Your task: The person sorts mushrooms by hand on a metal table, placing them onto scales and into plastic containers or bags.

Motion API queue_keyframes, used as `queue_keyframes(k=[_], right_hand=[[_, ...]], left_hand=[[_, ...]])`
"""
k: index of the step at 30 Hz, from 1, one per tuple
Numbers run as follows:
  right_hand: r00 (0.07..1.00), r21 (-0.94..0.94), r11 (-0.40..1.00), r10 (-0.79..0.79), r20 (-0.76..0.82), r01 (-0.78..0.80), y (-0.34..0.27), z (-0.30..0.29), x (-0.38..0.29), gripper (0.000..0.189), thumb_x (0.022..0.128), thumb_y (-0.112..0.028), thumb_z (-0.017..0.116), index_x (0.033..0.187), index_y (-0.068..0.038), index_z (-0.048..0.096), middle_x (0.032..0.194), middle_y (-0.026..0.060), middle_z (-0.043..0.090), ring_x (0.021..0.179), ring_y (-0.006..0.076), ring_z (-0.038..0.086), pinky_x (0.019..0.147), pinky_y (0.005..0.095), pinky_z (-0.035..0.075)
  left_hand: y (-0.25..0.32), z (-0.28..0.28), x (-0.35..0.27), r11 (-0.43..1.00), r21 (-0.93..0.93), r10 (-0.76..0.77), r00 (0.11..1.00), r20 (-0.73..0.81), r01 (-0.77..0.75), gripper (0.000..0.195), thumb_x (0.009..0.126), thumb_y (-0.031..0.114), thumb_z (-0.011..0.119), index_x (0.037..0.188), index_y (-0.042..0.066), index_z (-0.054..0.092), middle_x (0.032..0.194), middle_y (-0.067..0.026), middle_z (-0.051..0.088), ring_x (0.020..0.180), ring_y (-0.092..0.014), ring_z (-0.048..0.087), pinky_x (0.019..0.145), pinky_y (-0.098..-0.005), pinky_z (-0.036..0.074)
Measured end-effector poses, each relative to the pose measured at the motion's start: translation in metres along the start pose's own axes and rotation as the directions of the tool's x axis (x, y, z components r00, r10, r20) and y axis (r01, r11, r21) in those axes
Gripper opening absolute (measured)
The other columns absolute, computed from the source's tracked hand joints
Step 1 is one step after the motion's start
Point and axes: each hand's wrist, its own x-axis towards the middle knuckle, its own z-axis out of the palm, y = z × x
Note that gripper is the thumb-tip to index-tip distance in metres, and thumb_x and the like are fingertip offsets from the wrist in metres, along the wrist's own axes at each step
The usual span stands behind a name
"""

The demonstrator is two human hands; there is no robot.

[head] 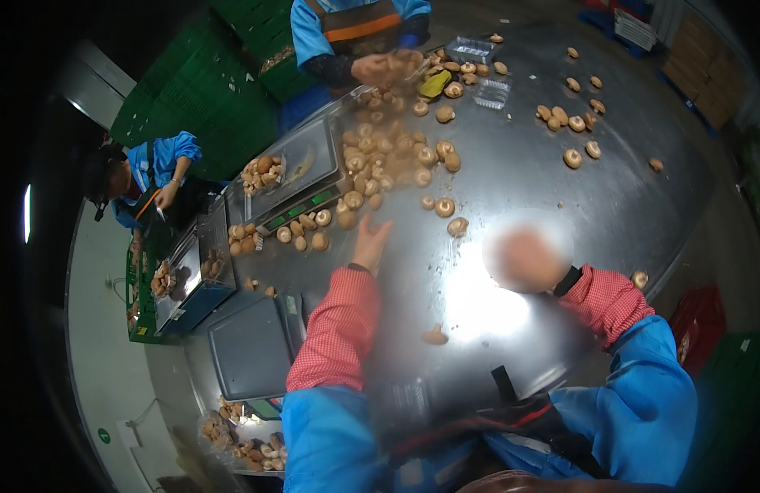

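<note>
My left hand (371, 244) reaches over the steel table with thumb and forefinger apart and nothing seen between them. Just beyond its fingertips lie the near mushrooms of a loose heap of shiitake mushrooms (380, 154). My right hand (531, 259) is over a bright reflection on the table's right side. It is badly blurred, so whether its fingers hold anything is hidden. Between and beyond the hands lie a few single mushrooms (457, 227). Nearer my body, another mushroom (436, 334) rests on the steel.
Left of the heap stands a weighing scale (300, 166) bearing a pack of mushrooms (263, 174). A second scale (250, 348) is by my left forearm. Clear plastic trays (492, 93) lie at the back. One co-worker (361, 37) handles mushrooms opposite; another person (152, 179) stands left.
</note>
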Motion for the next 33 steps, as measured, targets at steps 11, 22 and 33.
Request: queue_keyframes(k=[11, 22, 33], right_hand=[[0.710, 0.574, 0.483, 0.649, 0.272, -0.661, 0.208, 0.088, 0.229, 0.087, 0.079, -0.065, 0.055, 0.142, -0.011, 0.033, 0.125, 0.0283, 0.053, 0.111, 0.0380, 0.057, 0.097, 0.0390, 0.043], [0.934, 0.736, 0.591, 0.318, 0.164, -0.330, 0.125, 0.126, 0.303, 0.073, 0.077, -0.055, 0.059, 0.133, -0.011, 0.048, 0.122, 0.0142, 0.060, 0.114, 0.0301, 0.055, 0.095, 0.0358, 0.042], [0.812, 0.890, 0.318, 0.577, 0.092, -0.327, 0.081, 0.063, 0.216, 0.043, 0.080, -0.037, 0.065, 0.110, -0.006, 0.061, 0.101, 0.0090, 0.067, 0.091, 0.0190, 0.063, 0.081, 0.0302, 0.048]], left_hand=[[0.019, 0.028, 0.106, 0.903, 0.406, 0.280, 0.907, -0.314, -0.138, 0.117, 0.061, 0.030, 0.086, 0.149, 0.013, 0.010, 0.136, -0.0287, 0.031, 0.126, -0.040, 0.037, 0.105, -0.0420, 0.035], [0.033, 0.049, 0.125, 0.655, 0.748, 0.390, 0.895, -0.216, -0.105, 0.115, 0.056, 0.031, 0.088, 0.147, 0.012, 0.022, 0.120, -0.0237, 0.034, 0.111, -0.038, 0.047, 0.095, -0.0376, 0.043], [0.035, 0.084, 0.055, 0.851, 0.216, 0.489, 0.873, 0.005, -0.478, 0.096, 0.065, 0.016, 0.081, 0.144, 0.003, 0.029, 0.123, -0.0149, 0.037, 0.117, -0.026, 0.044, 0.098, -0.0318, 0.041]])
